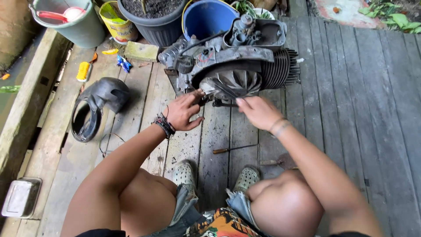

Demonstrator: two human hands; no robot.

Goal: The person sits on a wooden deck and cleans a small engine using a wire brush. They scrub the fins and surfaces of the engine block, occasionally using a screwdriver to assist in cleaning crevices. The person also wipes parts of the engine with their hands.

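Gripping a thin tool (226, 89), the right hand (258, 112) meets the engine (232, 61); left hand (183, 112) open, touching it.

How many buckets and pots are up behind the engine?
4: a grey-green bucket at far left, a yellow bucket next to it, a dark pot of soil, and a blue bucket right behind the engine. More may be hidden.

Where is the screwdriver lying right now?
In the head view, the screwdriver lies on the wooden deck just below the right hand, between the engine and the person's shoes.
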